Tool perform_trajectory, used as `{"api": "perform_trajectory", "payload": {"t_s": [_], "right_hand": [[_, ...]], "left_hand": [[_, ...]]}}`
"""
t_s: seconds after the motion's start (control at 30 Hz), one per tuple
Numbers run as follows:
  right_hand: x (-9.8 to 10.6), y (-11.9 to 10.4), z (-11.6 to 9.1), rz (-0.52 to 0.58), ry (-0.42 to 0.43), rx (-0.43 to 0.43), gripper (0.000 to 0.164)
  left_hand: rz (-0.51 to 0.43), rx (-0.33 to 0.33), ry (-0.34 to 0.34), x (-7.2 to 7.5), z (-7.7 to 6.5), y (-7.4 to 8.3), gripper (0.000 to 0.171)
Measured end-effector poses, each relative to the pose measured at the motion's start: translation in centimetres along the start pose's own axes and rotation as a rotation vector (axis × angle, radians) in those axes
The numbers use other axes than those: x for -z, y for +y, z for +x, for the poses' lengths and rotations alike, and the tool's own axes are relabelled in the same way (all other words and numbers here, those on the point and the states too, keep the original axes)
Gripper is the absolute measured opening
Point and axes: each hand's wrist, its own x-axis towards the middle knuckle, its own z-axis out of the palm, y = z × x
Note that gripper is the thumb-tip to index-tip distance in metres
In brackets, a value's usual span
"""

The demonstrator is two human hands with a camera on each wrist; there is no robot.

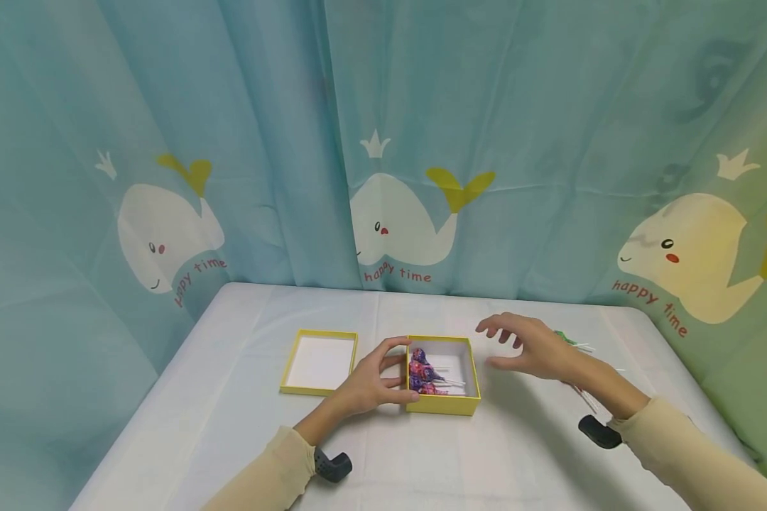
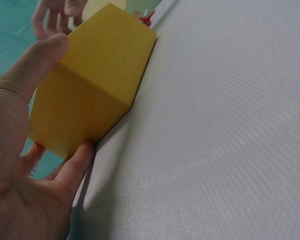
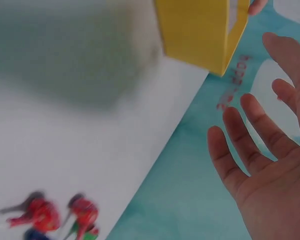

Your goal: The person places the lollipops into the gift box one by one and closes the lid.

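Note:
A yellow box (image 1: 444, 404) with a white inside stands open-topped on the table. Wrapped lollipops (image 1: 427, 374) in purple and pink lie along its left side, their white sticks pointing right. My left hand (image 1: 373, 383) grips the box's left end, thumb at the front corner and fingers along the side. In the left wrist view the thumb and fingertips press the yellow box (image 2: 95, 65) from either side. To the right of the box, my right hand (image 1: 530, 345) hovers above the table with nothing in it, its fingers spread and loosely bent.
Left of the box lies the yellow-edged lid (image 1: 322, 362), white inside face up. More lollipops (image 3: 45, 215) with red and green wrappers lie on the right side of the table, partly hidden by the right arm. A blue curtain (image 1: 281, 142) with whales hangs behind the white table (image 1: 230, 426).

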Motion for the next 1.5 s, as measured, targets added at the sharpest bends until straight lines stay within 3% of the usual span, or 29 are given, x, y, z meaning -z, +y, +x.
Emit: {"api": "perform_trajectory", "payload": {"t_s": [0.4,0.73,0.97,1.27,1.5], "right_hand": [[0.9,3.4,-5.3,-0.063,0.157,0.003,0.047],[0.5,5.7,-8.6,-0.008,0.244,-0.089,0.043],[-0.4,7.1,-9.9,-0.122,0.319,-0.128,0.046],[-1.2,7.3,-10.8,-0.145,0.291,-0.361,0.045],[-1.8,7.3,-11.0,-0.152,0.272,-0.415,0.044]], "left_hand": [[0.004,-0.004,-0.011,0.1,0.1,-0.1,0.093],[-0.009,-0.011,-0.022,0.0,0.2,-0.1,0.092],[-0.014,-0.009,-0.015,0.1,0.2,0.0,0.093],[-0.022,-0.002,-0.016,0.1,0.2,0.0,0.094],[-0.027,-0.006,-0.010,0.0,0.2,-0.2,0.093]]}}
